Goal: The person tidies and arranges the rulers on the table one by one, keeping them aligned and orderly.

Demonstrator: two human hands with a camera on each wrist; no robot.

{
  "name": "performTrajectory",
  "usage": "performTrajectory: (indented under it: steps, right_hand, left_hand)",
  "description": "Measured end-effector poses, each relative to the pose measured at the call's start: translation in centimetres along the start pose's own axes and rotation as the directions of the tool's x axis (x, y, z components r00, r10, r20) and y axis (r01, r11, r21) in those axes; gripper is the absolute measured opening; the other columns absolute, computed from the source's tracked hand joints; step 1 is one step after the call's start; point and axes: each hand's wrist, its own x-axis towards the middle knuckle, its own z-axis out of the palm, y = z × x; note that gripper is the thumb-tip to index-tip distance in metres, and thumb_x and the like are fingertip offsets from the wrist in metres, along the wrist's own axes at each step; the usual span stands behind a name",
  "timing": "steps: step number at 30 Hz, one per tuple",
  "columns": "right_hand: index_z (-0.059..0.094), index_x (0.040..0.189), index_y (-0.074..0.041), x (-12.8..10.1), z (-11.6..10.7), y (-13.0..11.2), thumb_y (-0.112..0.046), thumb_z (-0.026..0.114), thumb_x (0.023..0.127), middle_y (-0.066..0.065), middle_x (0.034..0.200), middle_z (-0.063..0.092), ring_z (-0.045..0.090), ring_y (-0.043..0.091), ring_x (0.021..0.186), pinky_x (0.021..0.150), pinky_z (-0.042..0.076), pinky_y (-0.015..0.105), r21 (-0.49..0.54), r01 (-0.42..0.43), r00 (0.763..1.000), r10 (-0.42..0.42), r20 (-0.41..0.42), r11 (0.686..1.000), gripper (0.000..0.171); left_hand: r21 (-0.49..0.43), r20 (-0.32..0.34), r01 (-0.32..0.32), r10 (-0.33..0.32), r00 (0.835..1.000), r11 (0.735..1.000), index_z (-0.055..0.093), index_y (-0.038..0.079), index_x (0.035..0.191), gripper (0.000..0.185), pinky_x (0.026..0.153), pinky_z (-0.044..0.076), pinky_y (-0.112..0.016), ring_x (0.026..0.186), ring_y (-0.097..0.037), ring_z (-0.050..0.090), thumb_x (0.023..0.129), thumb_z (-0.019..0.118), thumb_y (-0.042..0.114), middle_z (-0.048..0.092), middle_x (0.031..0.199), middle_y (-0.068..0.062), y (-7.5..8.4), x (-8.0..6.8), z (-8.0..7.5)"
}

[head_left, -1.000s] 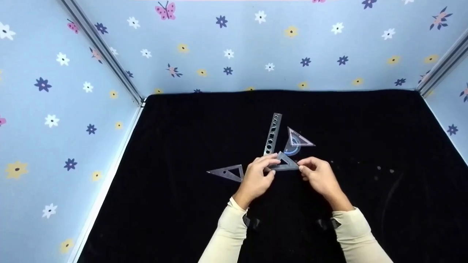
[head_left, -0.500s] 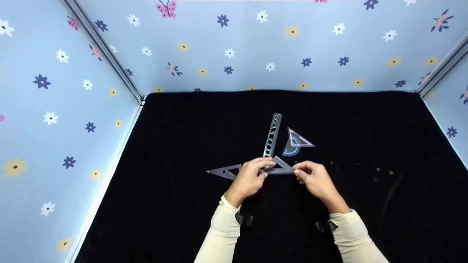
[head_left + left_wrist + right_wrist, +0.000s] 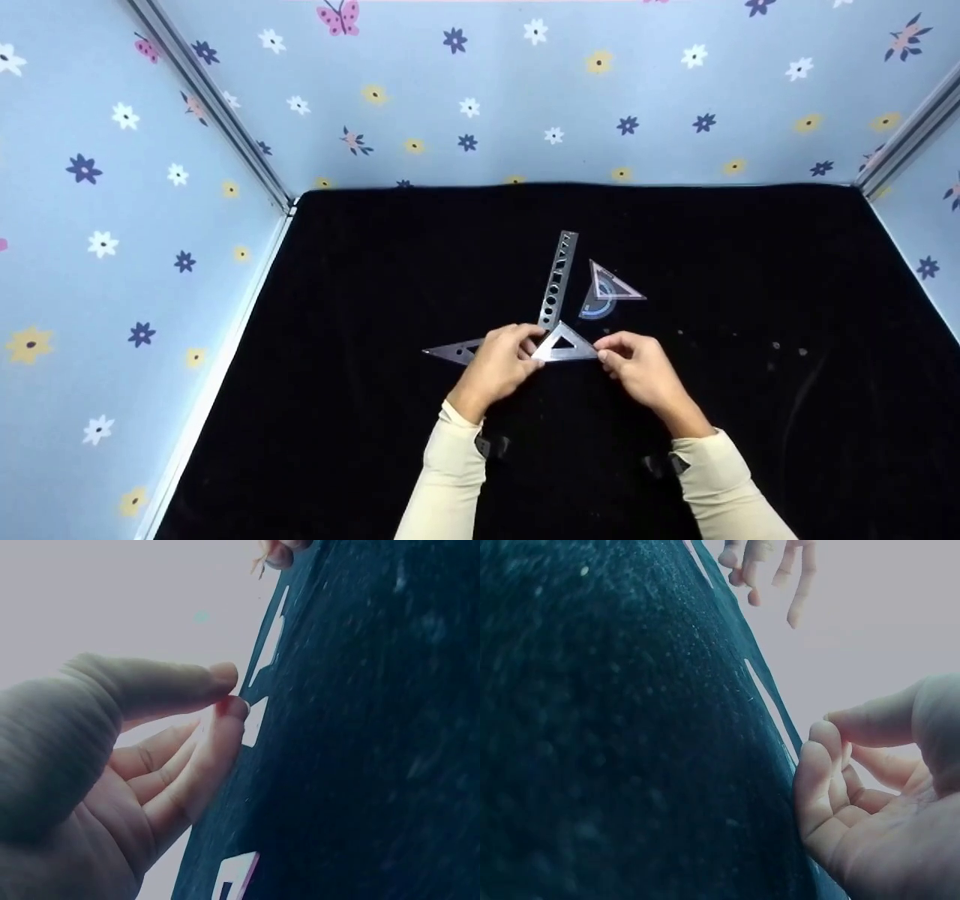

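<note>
Fingers of both hands are on the same small set square [image 3: 562,345] right now. My left hand [image 3: 496,366] pinches its left corner between thumb and fingertip, and my right hand [image 3: 637,369] pinches the right corner, so the two hands are near each other with the triangle between them. The left wrist view shows the pinch close up, thumb and forefinger [image 3: 217,735] closed on the thin edge. The triangle looks tipped up toward me off the black cloth [image 3: 750,375], catching light, though I can't tell whether its far tip touches the ruler.

As for progress, my guess is I'm mid-way through handling the set squares: this one is lifted and in hand, nothing looks sorted or stacked yet, and the other pieces lie loose.

Going outward: at 12 o'clock from my hands the stencil ruler [image 3: 559,277] lies flat, its near end just beside the triangle's tip. At about 1 o'clock there's another set square [image 3: 615,283] lying over a blue protractor [image 3: 596,309]. At 9 o'clock, partly behind my left hand, a long thin set square [image 3: 450,350] lies on the cloth.

Containers: none in view, just the cloth and the flowered walls [image 3: 525,90].
</note>
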Motion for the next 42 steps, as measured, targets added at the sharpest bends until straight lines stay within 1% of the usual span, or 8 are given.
performTrajectory:
  steps: [6,10,16,20,25,28,35,42]
  right_hand:
    - [0.072,0.099,0.003,-0.1,0.3,-0.1,0.002,0.067,0.091,0.008,0.076,0.065,0.06,0.018,0.066,0.058,0.052,0.025,-0.023,-0.005,1.0,0.005,0.007,1.0,0.01]
    - [0.074,0.098,0.001,-0.1,0.6,-0.2,0.002,0.068,0.09,0.007,0.076,0.066,0.061,0.017,0.066,0.059,0.053,0.025,-0.038,0.006,1.0,-0.006,0.015,0.999,0.01]
    - [0.074,0.098,0.001,-0.2,0.8,-0.4,0.006,0.066,0.087,0.006,0.076,0.066,0.06,0.015,0.065,0.058,0.051,0.023,-0.042,0.017,1.0,-0.016,0.026,0.999,0.015]
    - [0.074,0.099,0.001,-0.3,1.0,-0.6,0.007,0.065,0.086,0.006,0.076,0.066,0.059,0.014,0.064,0.057,0.05,0.022,-0.038,0.018,0.999,-0.017,0.028,0.999,0.017]
    - [0.074,0.1,0.0,-0.6,1.5,-0.7,0.006,0.065,0.086,0.006,0.076,0.066,0.059,0.014,0.064,0.057,0.05,0.023,-0.042,0.022,0.998,-0.02,0.056,0.999,0.018]
    - [0.074,0.1,0.001,-0.7,1.7,-0.8,0.006,0.066,0.087,0.005,0.075,0.066,0.059,0.014,0.064,0.057,0.05,0.023,-0.04,0.029,0.997,-0.026,0.075,0.999,0.017]
    - [0.074,0.099,0.0,-0.8,2.0,-0.9,0.004,0.066,0.087,0.005,0.074,0.066,0.06,0.015,0.064,0.057,0.052,0.024,-0.054,0.028,0.996,-0.023,0.092,0.998,0.015]
    - [0.074,0.097,0.0,-1.0,2.3,-1.0,0.004,0.066,0.086,0.003,0.074,0.066,0.059,0.014,0.064,0.056,0.05,0.024,-0.079,0.013,0.993,-0.004,0.121,0.997,0.015]
  left_hand:
    - [0.076,-0.02,0.06,-0.058,0.998,0.995,0.074,0.008,0.1,0.021,0.067,0.052,-0.023,0.069,-0.006,0.061,0.081,0.082,0.013,0.066,0.076,0.007,-0.5,-0.2,-0.8]
    - [0.114,-0.009,0.094,-0.093,0.996,0.989,0.077,0.012,0.095,0.013,0.069,0.052,-0.024,0.07,-0.004,0.061,0.082,0.08,0.014,0.066,0.076,0.01,-0.7,-0.4,-1.3]
    - [0.101,0.024,0.084,-0.087,0.996,0.991,0.078,0.009,0.1,0.015,0.073,0.054,-0.025,0.077,-0.008,0.066,0.087,0.073,0.005,0.072,0.085,0.003,-0.9,-0.6,-2.1]
    - [0.061,0.04,0.083,-0.086,0.996,0.995,0.077,0.008,0.103,0.016,0.076,0.055,-0.025,0.081,-0.009,0.069,0.087,0.073,0.003,0.075,0.089,0.0,-1.1,-0.7,-2.6]
    - [0.0,0.029,0.102,-0.102,0.994,0.995,0.076,0.005,0.101,0.016,0.075,0.055,-0.026,0.078,-0.009,0.069,0.086,0.075,0.002,0.076,0.086,0.0,-1.7,-1.1,-3.2]
    - [0.002,0.016,0.112,-0.112,0.994,0.994,0.077,0.006,0.098,0.014,0.072,0.055,-0.026,0.073,-0.007,0.068,0.085,0.075,0.003,0.074,0.082,0.002,-2.0,-1.3,-3.4]
    - [0.099,0.033,0.147,-0.151,0.988,0.984,0.079,0.014,0.091,0.011,0.074,0.054,-0.03,0.074,-0.007,0.067,0.083,0.077,0.007,0.073,0.079,0.008,-2.1,-1.5,-3.6]
    - [0.189,0.065,0.122,-0.136,0.989,0.974,0.08,0.016,0.092,0.011,0.078,0.054,-0.036,0.08,-0.013,0.067,0.083,0.077,0.01,0.073,0.083,0.008,-2.1,-1.5,-3.7]
